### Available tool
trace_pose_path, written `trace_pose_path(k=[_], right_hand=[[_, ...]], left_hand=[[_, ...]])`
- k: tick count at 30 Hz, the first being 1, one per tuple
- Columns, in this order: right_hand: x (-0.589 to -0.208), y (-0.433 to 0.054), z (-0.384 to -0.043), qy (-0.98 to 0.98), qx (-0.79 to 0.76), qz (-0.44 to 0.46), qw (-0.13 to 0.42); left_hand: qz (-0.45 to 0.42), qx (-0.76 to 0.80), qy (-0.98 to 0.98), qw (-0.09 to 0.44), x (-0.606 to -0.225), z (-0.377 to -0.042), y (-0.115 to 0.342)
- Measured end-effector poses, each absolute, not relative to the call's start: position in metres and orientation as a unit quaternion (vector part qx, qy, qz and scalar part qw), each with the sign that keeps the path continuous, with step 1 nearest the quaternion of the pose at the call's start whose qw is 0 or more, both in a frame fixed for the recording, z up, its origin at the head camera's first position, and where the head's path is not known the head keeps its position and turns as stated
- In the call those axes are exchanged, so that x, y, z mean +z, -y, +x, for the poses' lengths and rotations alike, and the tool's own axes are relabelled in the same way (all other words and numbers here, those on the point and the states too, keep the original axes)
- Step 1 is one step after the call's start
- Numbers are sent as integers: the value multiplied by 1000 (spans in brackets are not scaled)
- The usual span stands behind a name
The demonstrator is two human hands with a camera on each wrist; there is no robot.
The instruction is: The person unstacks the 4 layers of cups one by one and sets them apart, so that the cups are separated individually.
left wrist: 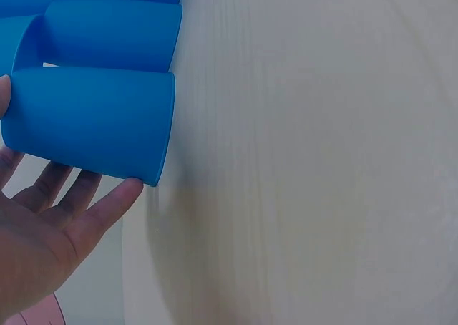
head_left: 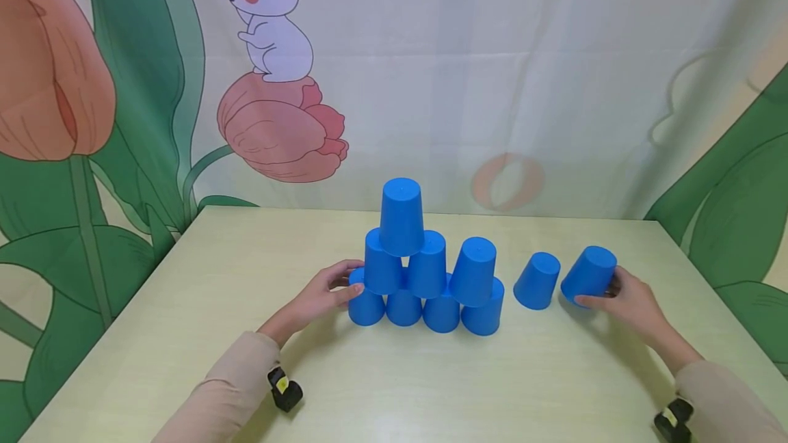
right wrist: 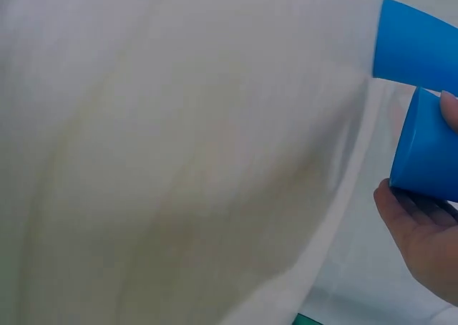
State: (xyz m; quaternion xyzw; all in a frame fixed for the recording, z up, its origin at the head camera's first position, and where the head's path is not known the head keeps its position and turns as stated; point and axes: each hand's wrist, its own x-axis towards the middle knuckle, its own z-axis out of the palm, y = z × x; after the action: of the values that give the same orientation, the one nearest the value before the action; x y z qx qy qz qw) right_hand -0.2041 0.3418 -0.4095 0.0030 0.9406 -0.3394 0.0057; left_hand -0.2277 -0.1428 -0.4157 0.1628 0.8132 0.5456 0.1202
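Upside-down blue cups form a pyramid, with several in the bottom row, three cups (head_left: 427, 265) above them and a single top cup (head_left: 401, 217). My left hand (head_left: 320, 299) holds the bottom row's leftmost cup (head_left: 367, 310), thumb in front and fingers along its far side. The left wrist view shows those fingers spread along this cup (left wrist: 89, 121). On the right, my right hand (head_left: 637, 306) grips another blue cup (head_left: 589, 272), tilted, mouth downward. The right wrist view has the thumb on one side of this cup (right wrist: 429, 149) and fingers beneath.
Between the pyramid and my right hand, a lone blue cup (head_left: 537, 282) stands mouth down. The pale wooden table (head_left: 394, 388) ends at a printed curtain (head_left: 418, 87) behind. A black wrist device (head_left: 285, 390) is on my left sleeve, another (head_left: 674, 421) on my right.
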Motion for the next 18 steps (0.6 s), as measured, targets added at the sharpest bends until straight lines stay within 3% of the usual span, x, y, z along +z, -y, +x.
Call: trace_pose_path(k=[18], right_hand=[[-426,-340,-210,-945,-322,-32,36]], left_hand=[[167,544,-813,124,-415,-227,142]])
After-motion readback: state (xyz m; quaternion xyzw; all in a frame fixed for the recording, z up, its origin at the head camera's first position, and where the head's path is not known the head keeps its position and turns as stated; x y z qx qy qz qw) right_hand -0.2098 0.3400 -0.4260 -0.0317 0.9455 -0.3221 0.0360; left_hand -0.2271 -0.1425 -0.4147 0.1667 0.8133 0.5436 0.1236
